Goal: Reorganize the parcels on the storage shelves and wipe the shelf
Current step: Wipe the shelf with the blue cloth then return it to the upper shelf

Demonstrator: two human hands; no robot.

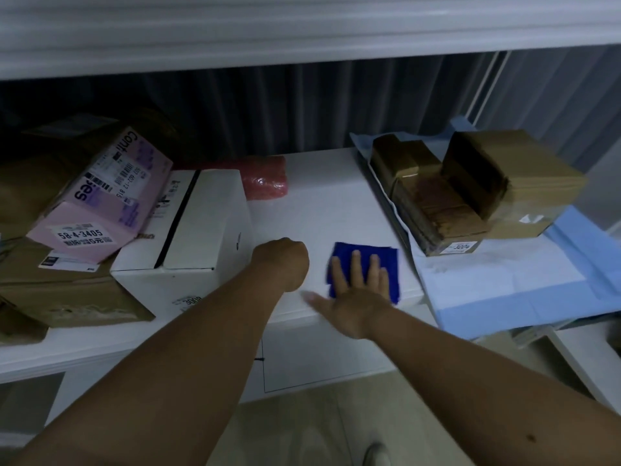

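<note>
The right hand (361, 290) lies flat, fingers straight and spread, pressing a small dark blue cloth (364, 269) onto the white shelf (319, 203). Its grip is released; the palm just pushes down, which is a good way to rub the shelf clean. The cloth sits in the lower middle of the frame, near the front edge of the shelf.

The left hand (285, 262) is curled into a fist beside the big white cardboard box (188, 237). It seems to hold nothing, though its fingers face away. I think it rests there to steady the person or keep the box back.

The parcels sit at the sides, so the middle is bare for wiping. At the left of the frame, a pink box with labels (100, 196) leans on the white box and on brown parcels (67, 290). A red wrapped packet (265, 178) lies behind. At the right, 2 brown cardboard boxes (470, 193) sit on a light blue sheet (504, 284).

The wiping looks under way.
</note>
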